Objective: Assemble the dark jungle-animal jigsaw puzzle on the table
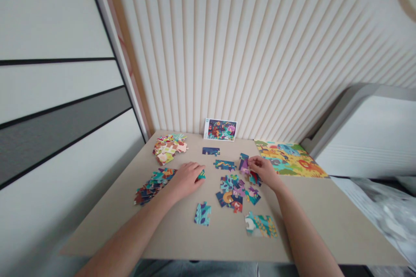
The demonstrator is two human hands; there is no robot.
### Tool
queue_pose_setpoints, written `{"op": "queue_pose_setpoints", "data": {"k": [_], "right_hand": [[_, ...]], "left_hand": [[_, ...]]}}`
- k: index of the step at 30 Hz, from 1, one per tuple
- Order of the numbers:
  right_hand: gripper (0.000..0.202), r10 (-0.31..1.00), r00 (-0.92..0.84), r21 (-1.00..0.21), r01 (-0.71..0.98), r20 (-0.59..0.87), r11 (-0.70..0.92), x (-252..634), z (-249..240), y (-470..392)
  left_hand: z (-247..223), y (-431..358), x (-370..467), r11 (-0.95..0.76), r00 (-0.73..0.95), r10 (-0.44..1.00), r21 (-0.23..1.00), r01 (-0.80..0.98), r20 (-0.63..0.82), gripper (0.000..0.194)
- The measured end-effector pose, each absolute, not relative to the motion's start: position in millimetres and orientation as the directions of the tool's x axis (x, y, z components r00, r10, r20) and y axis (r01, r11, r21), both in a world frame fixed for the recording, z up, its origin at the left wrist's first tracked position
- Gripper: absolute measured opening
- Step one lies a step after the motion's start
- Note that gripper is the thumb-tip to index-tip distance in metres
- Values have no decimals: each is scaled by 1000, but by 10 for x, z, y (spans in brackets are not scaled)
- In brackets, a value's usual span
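Observation:
My left hand rests palm down at the middle left of the table, its thumb and fingers around a teal puzzle piece. My right hand pinches at a purple puzzle piece on the right, with a dark red and blue piece just under its fingers. Between and below the hands lie loose and joined pieces, among them a teal leaf-patterned pair, a green and yellow joined section, an orange and navy piece and a blue strip.
A dark pile of pieces lies left of my left hand, a lighter pile behind it. A picture card leans on the ribbed wall. A finished yellow animal puzzle lies at the back right. Clear plastic lies beyond the right edge.

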State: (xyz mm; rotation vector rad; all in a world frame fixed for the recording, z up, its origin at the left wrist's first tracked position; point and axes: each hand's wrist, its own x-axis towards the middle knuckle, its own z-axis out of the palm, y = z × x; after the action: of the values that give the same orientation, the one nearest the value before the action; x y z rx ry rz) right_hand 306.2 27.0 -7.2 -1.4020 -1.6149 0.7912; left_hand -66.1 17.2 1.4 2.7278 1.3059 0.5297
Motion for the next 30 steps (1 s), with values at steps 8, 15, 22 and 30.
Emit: {"op": "queue_pose_setpoints", "data": {"k": [8,15,22,30], "right_hand": [[37,972,30,-887,416,233,200,3035,-69,283],[47,928,187,-861,466,322,204,3080,-27,298],[41,970,118,-882,452,211,137,3077,-86,296],[28,979,-11,-712,685,203,155,3033,-65,240]], "left_hand": [[9,166,-659,-635,575,769,234,736,279,38],[27,152,-658,-636,574,769,251,730,281,39],[42,144,-627,-662,591,746,254,705,306,39],[76,151,-616,-684,603,726,253,685,331,44]]}}
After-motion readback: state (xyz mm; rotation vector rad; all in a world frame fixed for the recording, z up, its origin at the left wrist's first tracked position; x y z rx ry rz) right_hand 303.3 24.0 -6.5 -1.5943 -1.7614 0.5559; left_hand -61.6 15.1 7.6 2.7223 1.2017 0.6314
